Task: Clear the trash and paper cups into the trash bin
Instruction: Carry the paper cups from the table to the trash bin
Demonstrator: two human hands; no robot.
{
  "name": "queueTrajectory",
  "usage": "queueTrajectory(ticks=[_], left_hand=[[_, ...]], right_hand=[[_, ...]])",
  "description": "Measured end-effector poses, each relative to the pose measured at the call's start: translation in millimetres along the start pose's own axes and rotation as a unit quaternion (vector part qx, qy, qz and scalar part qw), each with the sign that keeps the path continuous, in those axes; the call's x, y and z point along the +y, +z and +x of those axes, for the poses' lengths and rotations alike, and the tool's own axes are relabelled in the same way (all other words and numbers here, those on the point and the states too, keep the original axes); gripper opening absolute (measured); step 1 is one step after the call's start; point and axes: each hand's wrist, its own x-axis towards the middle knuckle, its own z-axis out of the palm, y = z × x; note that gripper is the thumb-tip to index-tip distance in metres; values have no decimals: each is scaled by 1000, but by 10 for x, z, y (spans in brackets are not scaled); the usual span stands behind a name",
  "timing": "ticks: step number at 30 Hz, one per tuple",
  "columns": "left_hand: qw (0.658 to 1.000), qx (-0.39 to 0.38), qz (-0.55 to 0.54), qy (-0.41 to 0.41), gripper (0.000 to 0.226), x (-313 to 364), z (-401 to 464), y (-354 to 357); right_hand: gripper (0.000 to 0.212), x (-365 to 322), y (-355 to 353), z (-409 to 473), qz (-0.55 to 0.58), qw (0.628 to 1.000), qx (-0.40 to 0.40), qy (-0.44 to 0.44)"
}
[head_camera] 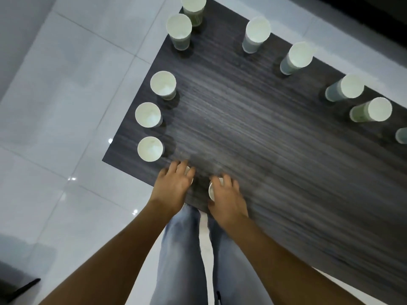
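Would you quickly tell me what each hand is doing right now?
Left hand: fingers curled over a paper cup at the table's near edge, gripping it.
Right hand: fingers curled round another paper cup, gripping it.

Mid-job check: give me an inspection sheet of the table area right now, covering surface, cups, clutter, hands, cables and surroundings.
Surface: dark wood-grain table, middle bare.
Job's things: paper cups standing upright along two edges, among them five down the left edge, the nearest at, and more along the far edge, e.g.; one cup under the right hand, another mostly hidden under the left hand. No trash bin in view.
Clutter: nothing seen.
Hands: left hand and right hand each lie over a cup at the near edge; the grip is blurred.
Cables: nothing seen.
Surroundings: glossy white tile floor; a dark object at the bottom-left corner, unclear.
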Motion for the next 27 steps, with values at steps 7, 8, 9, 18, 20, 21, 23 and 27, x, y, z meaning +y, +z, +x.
queueTrajectory(ticks=[7, 8, 9, 18, 20, 21, 23, 27], left_hand=[[998, 4, -5, 66, 57, 243, -396, -667], [996, 2, 3, 84, 58, 296, -477, -752], [994, 1, 10, 105, 59, 342, -556, -810], [965, -29, 83, 248, 61, 816, -1359, -1113], [953, -35, 104, 281, 59, 998, -1544, -1122], [946, -32, 119, 299, 56, 1098, -1630, -1115], [931, -35, 142, 335, 53, 1338, -1800, -1086], [892, -51, 192, 405, 57, 1820, -2143, -964]], right_hand=[[58, -81, -575, -677, 74, 994, 16, 80], [57, -100, -629, -817, 88, 991, 24, 101], [58, -124, -671, -955, 103, 987, 35, 122], [61, -211, -526, -2325, 237, 925, 138, 262], [63, -161, -406, -2641, 265, 907, 165, 284], [64, -130, -340, -2797, 278, 897, 176, 296], [68, -72, -180, -3125, 301, 874, 195, 329], [70, 56, 191, -3735, 350, 827, 224, 378]])
